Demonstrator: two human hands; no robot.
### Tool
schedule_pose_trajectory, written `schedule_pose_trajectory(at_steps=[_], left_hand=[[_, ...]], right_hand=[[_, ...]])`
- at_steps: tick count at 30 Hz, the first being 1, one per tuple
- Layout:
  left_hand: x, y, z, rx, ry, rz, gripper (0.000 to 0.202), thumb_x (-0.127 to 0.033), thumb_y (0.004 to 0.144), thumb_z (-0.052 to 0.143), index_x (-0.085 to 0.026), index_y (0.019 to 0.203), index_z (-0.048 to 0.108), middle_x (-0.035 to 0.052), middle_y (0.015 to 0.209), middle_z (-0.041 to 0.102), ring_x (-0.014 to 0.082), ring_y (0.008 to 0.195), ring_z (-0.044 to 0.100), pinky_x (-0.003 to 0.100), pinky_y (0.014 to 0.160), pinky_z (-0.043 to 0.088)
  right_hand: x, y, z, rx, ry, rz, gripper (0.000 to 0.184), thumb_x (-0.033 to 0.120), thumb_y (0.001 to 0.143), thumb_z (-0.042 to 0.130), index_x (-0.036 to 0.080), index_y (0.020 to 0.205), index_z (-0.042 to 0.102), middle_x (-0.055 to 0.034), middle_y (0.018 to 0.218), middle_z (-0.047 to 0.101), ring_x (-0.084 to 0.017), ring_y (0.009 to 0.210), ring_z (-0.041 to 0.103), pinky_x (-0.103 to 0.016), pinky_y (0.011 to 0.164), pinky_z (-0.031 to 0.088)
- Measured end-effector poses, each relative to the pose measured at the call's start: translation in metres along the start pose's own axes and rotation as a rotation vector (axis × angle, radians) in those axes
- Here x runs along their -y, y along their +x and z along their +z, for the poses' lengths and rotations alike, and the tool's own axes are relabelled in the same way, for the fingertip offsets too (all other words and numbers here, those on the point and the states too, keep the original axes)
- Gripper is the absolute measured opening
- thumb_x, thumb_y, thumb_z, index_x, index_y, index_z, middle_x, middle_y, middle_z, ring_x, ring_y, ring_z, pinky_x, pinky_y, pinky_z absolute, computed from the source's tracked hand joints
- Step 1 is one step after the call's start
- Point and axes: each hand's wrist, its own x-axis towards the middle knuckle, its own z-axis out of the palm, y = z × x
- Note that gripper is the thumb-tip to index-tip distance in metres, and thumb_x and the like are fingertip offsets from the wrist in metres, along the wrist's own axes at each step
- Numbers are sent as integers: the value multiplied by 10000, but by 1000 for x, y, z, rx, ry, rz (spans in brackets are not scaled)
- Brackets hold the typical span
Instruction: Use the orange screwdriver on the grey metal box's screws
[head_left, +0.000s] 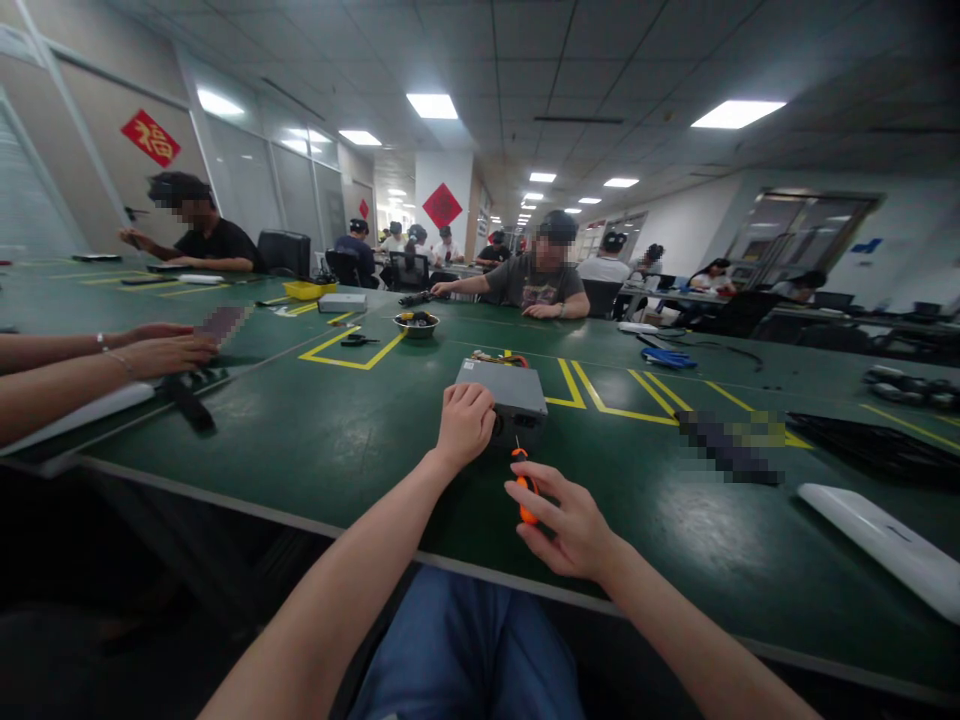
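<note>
A grey metal box [504,389], a power-supply-like unit with wires at its far end, lies on the green table [315,440] straight ahead. My left hand [465,422] rests curled on the box's near left corner and grips it. My right hand [562,520] is closed round an orange-handled screwdriver [525,487]. Its tip points up toward the box's near face.
A co-worker's hands [154,350] work at the left. A metal bowl [416,322] and a yellow tray [309,289] sit farther back. Blue gloves [667,357] lie at the right, a white flat object [885,545] at the near right. Several people sit at the far side.
</note>
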Motion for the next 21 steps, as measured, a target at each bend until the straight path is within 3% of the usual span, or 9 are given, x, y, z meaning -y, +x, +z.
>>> schedule_pose_trajectory(at_steps=[8,11,16,21], left_hand=[[9,0,1,-105,-103,-96,283,-103,864,321,-203,617,417,21,669,481,171,691,429,304,683,353],[8,0,-1,-100,-181,-141,282,-95,851,314,-208,612,411,13,656,466,159,670,442,288,664,369],[4,0,-4,-40,-207,-139,271,-130,867,309,-206,683,493,22,734,516,152,727,490,288,717,403],[2,1,-3,-45,-133,-99,229,-222,910,325,-197,795,522,39,801,547,167,796,493,299,769,399]], right_hand=[[2,0,2,-79,-16,-6,299,256,811,544,147,1077,464,-174,1087,593,-211,891,632,-294,649,546],[4,2,3,-39,-22,3,289,326,824,550,158,1045,470,-162,1052,616,-202,837,644,-286,626,543],[6,5,-1,98,-49,-15,337,299,859,460,144,1157,485,-189,1128,553,-210,863,625,-317,672,537],[5,2,4,3,-48,0,310,305,823,540,144,1075,461,-179,1073,582,-204,819,631,-299,623,535]])
